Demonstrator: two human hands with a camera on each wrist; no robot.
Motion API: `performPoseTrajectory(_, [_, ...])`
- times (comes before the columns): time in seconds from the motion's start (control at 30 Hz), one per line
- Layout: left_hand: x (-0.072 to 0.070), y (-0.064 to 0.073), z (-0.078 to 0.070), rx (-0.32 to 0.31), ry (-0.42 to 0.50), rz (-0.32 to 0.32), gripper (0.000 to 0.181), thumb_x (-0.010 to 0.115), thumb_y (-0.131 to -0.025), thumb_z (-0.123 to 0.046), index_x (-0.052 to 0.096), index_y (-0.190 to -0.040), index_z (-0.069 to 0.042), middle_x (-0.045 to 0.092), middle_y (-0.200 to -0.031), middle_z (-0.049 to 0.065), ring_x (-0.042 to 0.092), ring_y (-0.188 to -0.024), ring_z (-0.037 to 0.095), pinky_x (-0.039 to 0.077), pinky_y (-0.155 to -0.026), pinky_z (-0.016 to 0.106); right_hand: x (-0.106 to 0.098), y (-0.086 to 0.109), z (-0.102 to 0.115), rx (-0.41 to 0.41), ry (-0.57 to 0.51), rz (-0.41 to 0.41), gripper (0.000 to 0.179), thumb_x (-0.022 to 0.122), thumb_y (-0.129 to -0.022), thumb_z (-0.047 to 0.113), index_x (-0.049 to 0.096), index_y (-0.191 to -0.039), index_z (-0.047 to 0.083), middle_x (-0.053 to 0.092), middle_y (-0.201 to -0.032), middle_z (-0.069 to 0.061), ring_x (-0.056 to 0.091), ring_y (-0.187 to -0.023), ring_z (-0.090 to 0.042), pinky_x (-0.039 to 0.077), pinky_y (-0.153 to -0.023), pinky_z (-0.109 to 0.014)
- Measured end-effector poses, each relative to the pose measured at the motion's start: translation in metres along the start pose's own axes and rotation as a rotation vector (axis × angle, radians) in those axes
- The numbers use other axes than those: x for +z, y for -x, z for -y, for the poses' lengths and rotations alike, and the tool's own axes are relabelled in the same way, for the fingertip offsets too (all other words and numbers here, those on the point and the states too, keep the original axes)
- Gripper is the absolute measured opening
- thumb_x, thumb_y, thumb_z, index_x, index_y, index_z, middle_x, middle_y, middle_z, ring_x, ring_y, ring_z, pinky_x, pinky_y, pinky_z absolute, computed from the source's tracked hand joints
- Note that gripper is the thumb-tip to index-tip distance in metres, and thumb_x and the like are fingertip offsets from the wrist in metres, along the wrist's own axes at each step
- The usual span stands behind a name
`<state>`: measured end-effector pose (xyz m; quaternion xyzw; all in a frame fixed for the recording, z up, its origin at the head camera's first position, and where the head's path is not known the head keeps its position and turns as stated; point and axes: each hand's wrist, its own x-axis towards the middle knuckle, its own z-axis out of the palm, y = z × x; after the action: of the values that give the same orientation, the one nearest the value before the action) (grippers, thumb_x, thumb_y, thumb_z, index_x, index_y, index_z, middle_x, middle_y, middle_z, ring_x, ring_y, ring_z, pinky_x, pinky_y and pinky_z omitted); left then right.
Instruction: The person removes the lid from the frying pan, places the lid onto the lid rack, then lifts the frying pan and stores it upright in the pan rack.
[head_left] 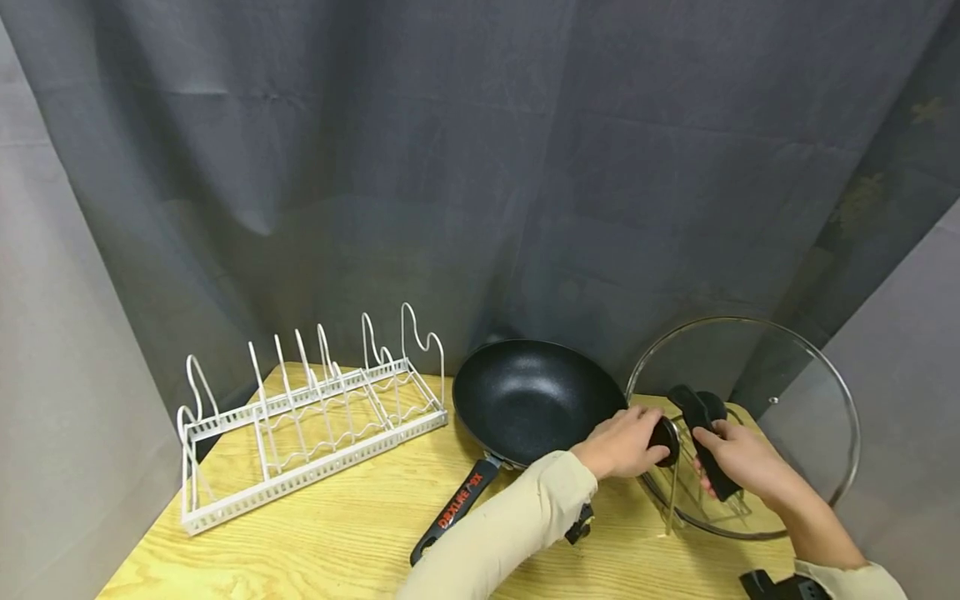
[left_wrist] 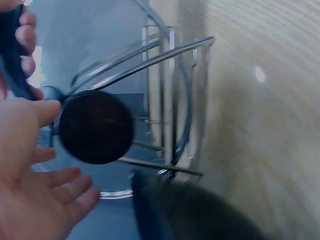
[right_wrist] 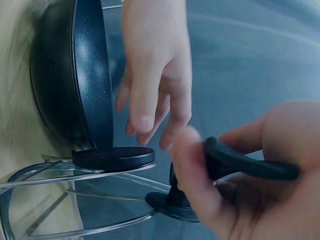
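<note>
My right hand point(head_left: 738, 457) grips the black handle point(head_left: 717, 477) of a large round glass lid point(head_left: 806, 392), which stands upright on edge at the right. In the right wrist view, fingers and thumb curl round that handle point(right_wrist: 250, 167). My left hand point(head_left: 621, 442) reaches toward a black round disc point(head_left: 664, 442) on a wire lid stand point(head_left: 672, 500). The left wrist view shows the left hand point(left_wrist: 37, 170) with extended fingers beside the disc point(left_wrist: 96, 127), holding nothing; whether the thumb touches it I cannot tell. The lid leans at the stand.
A black wok point(head_left: 532, 404) sits mid-table, its black handle point(head_left: 456, 510) pointing toward the front. To the left is a white wire rack point(head_left: 322, 458) with upright dividers. A grey curtain point(head_left: 480, 167) hangs behind the wooden table point(head_left: 352, 533).
</note>
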<state>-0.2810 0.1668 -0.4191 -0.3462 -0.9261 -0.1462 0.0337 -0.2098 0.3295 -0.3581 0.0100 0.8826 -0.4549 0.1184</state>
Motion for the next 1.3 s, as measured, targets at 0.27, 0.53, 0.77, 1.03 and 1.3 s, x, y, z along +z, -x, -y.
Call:
performPoseTrajectory(0.27, [-0.045, 0.016, 0.014, -0.032, -0.064, 0.138, 0.053, 0.047, -0.095, -0.049, 0.038, -0.142, -0.025, 0.046, -0.131, -0.006, 0.048, -0.116, 0.009, 0.043, -0.089, 0.024, -0.002, 0.001, 0.013, -0.08, 0.482, -0.216, 0.073, 0.032, -0.1, 0.047, 0.033, -0.128, -0.02, 0.043, -0.121, -0.039, 0.046, -0.106, -0.053, 0.044, -0.077, -0.055])
performPoseTrajectory(0.53, [-0.078, 0.038, 0.041, -0.028, -0.117, 0.262, 0.057, 0.045, -0.096, -0.049, 0.032, -0.146, -0.023, 0.039, -0.142, -0.002, 0.04, -0.128, 0.013, 0.036, -0.101, 0.025, 0.015, 0.008, 0.021, -0.23, 0.571, -0.385, 0.056, 0.043, -0.1, 0.03, 0.042, -0.121, -0.021, 0.035, -0.119, -0.043, 0.034, -0.107, -0.059, 0.033, -0.082, -0.065])
performPoseTrajectory(0.77, [-0.099, 0.065, 0.062, -0.033, -0.165, 0.294, 0.059, 0.047, -0.096, -0.048, 0.033, -0.147, -0.02, 0.038, -0.145, 0.001, 0.038, -0.131, 0.015, 0.033, -0.105, 0.028, 0.042, 0.012, 0.031, -0.393, 0.584, -0.531, 0.041, 0.055, -0.095, 0.017, 0.05, -0.115, -0.018, 0.039, -0.114, -0.041, 0.035, -0.105, -0.058, 0.03, -0.085, -0.064])
performPoseTrajectory(1.03, [-0.103, 0.088, 0.086, -0.061, -0.188, 0.308, 0.058, 0.046, -0.097, -0.047, 0.036, -0.145, -0.017, 0.037, -0.146, 0.005, 0.036, -0.133, 0.021, 0.032, -0.107, 0.034, 0.063, 0.011, 0.041, -0.388, 0.521, -0.382, 0.047, 0.052, -0.097, 0.028, 0.048, -0.123, -0.011, 0.05, -0.115, -0.027, 0.053, -0.102, -0.041, 0.044, -0.082, -0.054])
performPoseTrajectory(1.3, [-0.097, 0.115, 0.107, -0.084, -0.168, 0.296, 0.057, 0.045, -0.097, -0.048, 0.04, -0.143, -0.015, 0.041, -0.142, 0.007, 0.039, -0.129, 0.023, 0.035, -0.104, 0.036, 0.088, 0.003, 0.034, -0.406, 0.506, -0.312, 0.044, 0.054, -0.097, 0.031, 0.053, -0.119, -0.008, 0.054, -0.109, -0.019, 0.055, -0.101, -0.036, 0.047, -0.08, -0.049])
